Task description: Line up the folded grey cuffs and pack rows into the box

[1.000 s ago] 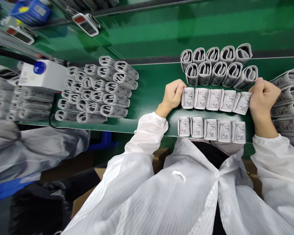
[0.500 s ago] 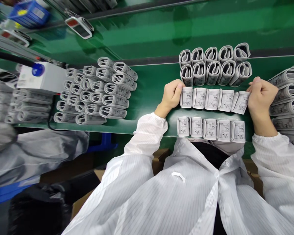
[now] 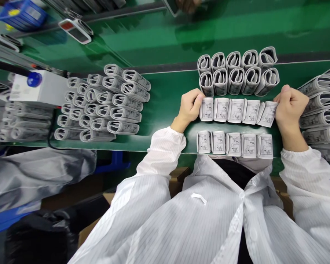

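My left hand (image 3: 190,106) and my right hand (image 3: 289,113) press with curled fingers against the two ends of a row of five rolled grey-white cuffs (image 3: 238,112), each printed with line diagrams. A similar row of five cuffs (image 3: 234,145) lies just nearer me, touching neither hand. Beyond the hands, two rows of cuffs (image 3: 235,71) stand with their rolled ends showing. More rolled cuffs are stacked beside my right hand (image 3: 320,113). A large block of them (image 3: 101,106) lies further left.
The cuffs rest on a green conveyor belt (image 3: 165,99). A white box with a blue button (image 3: 38,88) stands at left, before more cuffs. A co-worker's hand (image 3: 188,3) shows at the top edge. A blue crate (image 3: 22,14) sits top left; cardboard boxes (image 3: 177,179) lie below the belt.
The whole view has drifted slightly left and up, and a co-worker's hand has come in at the top edge. My hands still hold the row between them.
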Tool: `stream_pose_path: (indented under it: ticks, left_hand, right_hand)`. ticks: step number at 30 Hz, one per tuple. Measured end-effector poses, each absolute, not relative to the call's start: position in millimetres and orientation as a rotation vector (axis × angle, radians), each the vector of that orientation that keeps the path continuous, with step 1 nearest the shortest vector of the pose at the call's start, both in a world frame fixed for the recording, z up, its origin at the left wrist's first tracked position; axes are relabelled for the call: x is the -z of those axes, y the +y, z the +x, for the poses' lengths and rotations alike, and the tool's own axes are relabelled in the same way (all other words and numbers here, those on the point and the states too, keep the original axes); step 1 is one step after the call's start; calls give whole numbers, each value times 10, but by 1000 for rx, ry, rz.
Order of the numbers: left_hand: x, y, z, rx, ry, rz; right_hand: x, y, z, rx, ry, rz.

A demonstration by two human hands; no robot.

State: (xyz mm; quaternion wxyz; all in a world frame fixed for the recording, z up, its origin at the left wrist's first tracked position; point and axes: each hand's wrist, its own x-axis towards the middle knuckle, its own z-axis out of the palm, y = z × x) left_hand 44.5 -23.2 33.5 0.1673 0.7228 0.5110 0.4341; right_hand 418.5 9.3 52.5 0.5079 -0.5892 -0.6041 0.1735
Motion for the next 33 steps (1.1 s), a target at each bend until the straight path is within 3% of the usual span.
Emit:
stream_pose_path:
  ticks: [15, 33]
  left_hand:
    - [-237, -182, 424, -1438, 1284, 2119]
    - [-195, -163, 395, -1415, 1323, 2113]
  right_hand:
    - [-451, 118, 4208, -439, -1452, -1188]
    - [-446, 96, 4189, -479, -1454, -1270]
